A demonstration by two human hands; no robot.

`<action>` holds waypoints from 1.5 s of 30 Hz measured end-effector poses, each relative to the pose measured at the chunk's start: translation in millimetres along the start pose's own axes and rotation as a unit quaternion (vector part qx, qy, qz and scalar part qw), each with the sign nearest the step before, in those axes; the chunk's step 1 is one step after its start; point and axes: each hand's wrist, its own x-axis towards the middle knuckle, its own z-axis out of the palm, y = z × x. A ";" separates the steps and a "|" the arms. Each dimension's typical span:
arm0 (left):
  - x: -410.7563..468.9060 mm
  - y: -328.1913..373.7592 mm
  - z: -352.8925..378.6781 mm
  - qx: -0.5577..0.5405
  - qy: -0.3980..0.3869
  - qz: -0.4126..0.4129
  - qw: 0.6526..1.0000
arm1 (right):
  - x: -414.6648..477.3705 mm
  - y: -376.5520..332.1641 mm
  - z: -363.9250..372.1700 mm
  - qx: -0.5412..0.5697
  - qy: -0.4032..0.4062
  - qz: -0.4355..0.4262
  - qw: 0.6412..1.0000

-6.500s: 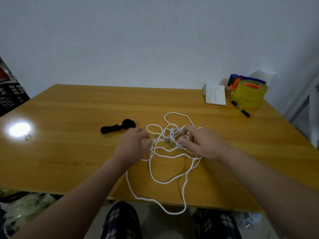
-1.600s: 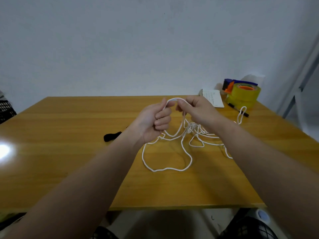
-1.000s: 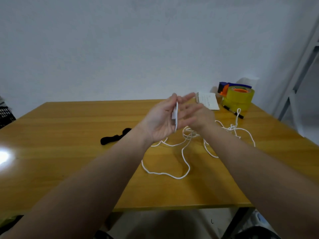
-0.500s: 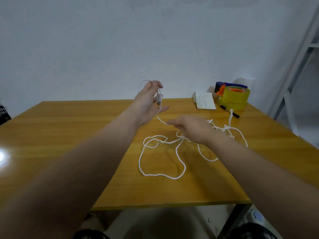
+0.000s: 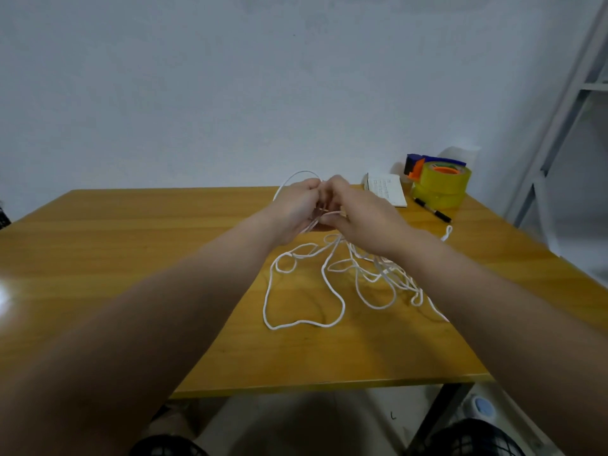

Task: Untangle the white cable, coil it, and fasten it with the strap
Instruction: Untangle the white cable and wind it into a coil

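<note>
1. above the middle of the tabletop (image 5: 131, 245), toward its far edge, both hands are raised and touching each other.
2. left hand (image 5: 294, 210) has its fingers curled shut around a few strands of the white cable (image 5: 306, 291); a loop of it arcs up and over the top of that hand.
3. right hand (image 5: 357, 213) is right up against the left one, thumb and fingers pinching a strand of the same cable between the two hands.
4. rest of the cable hangs down from the hands and lies in a loose tangle on the tabletop, mid to right side. one big open loop sits nearer the front edge, and a denser knotty bunch runs under the right forearm.
5. one end of the cable pokes out toward the right edge, near a black marker (image 5: 432, 210).
6. far right corner has a stack of yellow tape rolls (image 5: 441, 187) with a blue and orange dispenser (image 5: 416, 164) behind it, and a small white notepad (image 5: 386, 194) just beside them.
7. can't see the strap anywhere, the arms cover a lot of the surface.
</note>
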 end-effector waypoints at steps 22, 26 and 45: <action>-13.1 -9.3 -30.1 0.184 -0.075 0.056 0.978 | -5.6 53.8 -3.2 0.215 0.076 0.176 0.958; -10.3 -7.5 -46.1 -0.007 0.093 0.113 0.989 | -16.6 91.7 2.5 0.041 0.013 0.347 0.937; -6.6 21.1 -22.0 -0.121 0.046 0.056 0.990 | 7.3 25.2 -9.4 0.111 -0.093 0.097 0.985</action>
